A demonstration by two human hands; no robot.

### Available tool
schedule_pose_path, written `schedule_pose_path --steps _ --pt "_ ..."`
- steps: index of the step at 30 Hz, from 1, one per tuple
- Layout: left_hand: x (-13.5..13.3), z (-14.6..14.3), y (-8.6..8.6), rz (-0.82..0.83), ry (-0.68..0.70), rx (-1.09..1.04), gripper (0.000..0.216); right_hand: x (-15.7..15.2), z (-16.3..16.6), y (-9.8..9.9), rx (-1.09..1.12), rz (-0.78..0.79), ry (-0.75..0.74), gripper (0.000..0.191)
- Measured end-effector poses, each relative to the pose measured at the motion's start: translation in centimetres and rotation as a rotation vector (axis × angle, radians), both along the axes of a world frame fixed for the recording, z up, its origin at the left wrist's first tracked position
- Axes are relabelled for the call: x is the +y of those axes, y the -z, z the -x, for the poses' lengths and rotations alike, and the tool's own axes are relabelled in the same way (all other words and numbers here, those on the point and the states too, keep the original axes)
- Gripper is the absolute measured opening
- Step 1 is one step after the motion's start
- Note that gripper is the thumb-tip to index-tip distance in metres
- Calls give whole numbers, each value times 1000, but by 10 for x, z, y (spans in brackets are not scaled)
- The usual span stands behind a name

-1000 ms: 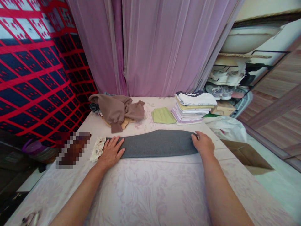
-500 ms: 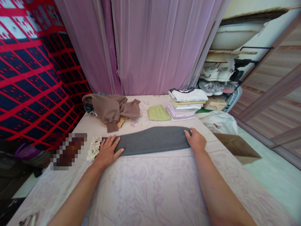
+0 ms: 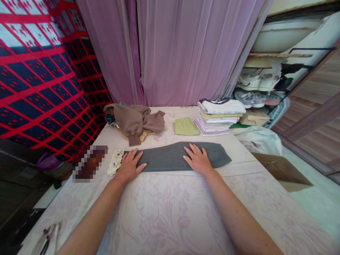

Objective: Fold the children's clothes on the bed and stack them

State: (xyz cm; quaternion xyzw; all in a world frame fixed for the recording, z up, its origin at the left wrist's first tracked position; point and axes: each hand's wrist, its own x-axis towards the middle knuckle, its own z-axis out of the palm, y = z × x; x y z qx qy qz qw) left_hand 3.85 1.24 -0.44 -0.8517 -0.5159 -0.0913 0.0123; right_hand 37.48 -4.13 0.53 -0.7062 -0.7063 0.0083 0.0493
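Note:
A pair of dark grey trousers [image 3: 164,158], folded lengthwise into a long strip, lies across the bed in front of me. A cream ruffled trim [image 3: 115,162] shows at its left end. My left hand [image 3: 130,165] rests flat near that end, fingers spread, touching the grey cloth beside the ruffle. My right hand [image 3: 198,159] lies open on the right half of the strip, palm down with fingers apart. The far right end of the cloth is free and slants to a point.
Behind the strip are a brown sweatshirt [image 3: 132,120] heaped on other clothes, a folded green garment [image 3: 186,126] and a stack of folded clothes [image 3: 219,117]. A cardboard box [image 3: 281,170] stands right of the bed, below a shoe rack [image 3: 261,81]. Cables [image 3: 49,235] lie at the lower left.
My right hand has let go of the right end and moved left onto the middle of the cloth, now flat. My left hand stays in place. The view has shifted slightly.

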Motion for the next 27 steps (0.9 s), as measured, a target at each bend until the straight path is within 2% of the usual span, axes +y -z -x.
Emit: schedule_pose_path --steps 2,5,9,13,16,19,21,23,25,27 --pt "0 -1 -1 -3 -13 -5 59 2 4 -1 3 49 28 54" --pt "-1 -2 -1 9 -28 -10 57 4 20 -11 25 9 18 52" --pt "1 -2 0 51 -34 -29 56 10 70 -20 94 -113 -150 54" --pt "6 2 -3 153 -45 -89 52 14 108 -9 134 13 -282 56" --pt "7 8 -16 172 -16 -240 52 16 110 -1 144 74 -279 57" --pt "1 21 -36 54 -35 -440 53 16 110 -3 149 87 -264 57" --pt "-4 35 -46 -46 -153 -510 54 16 116 -9 160 69 -257 57" --pt "-9 51 -49 -56 -349 -500 55 15 129 -15 176 9 -271 56" --pt "-12 66 -45 65 -539 -453 60 16 145 -17 191 -44 -315 57" --pt "-14 75 -39 218 -651 -419 65 17 158 -15 200 -22 -357 57"
